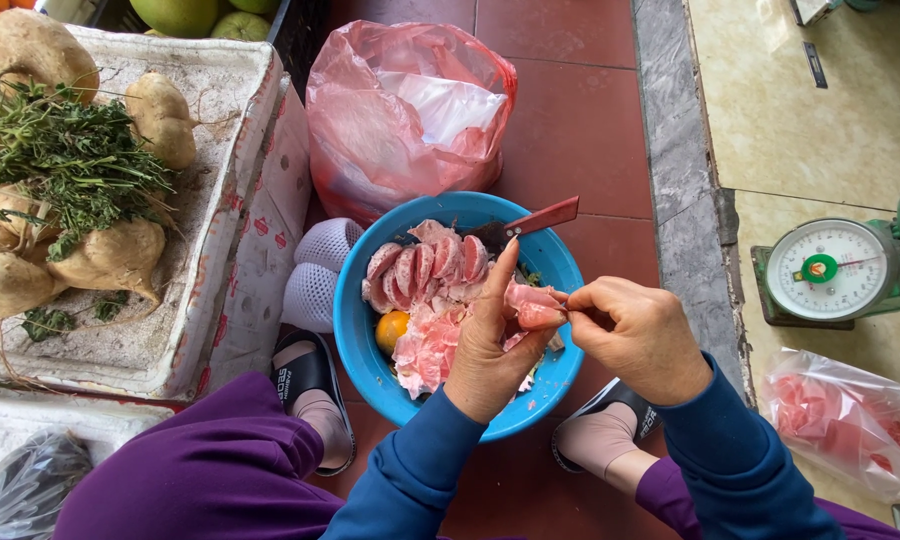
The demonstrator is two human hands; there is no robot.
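Observation:
My left hand (490, 345) holds a pink pomelo segment (532, 306) over a blue plastic bowl (355, 320). My right hand (638, 335) pinches the segment's right end, fingers closed on its skin. The bowl holds peeled pink segments (425, 268), torn pink peel (425, 350) and a small orange fruit (391, 329). A knife with a red handle (540, 218) rests on the bowl's far rim. Both sleeves are blue.
A pink plastic bag (405, 110) stands behind the bowl. White foam fruit nets (315, 270) lie to its left. A foam box (225, 130) holds pale tubers and green herbs. At right are a green dial scale (830, 272) and a bag with pink fruit (850, 420). Sandalled feet flank the bowl.

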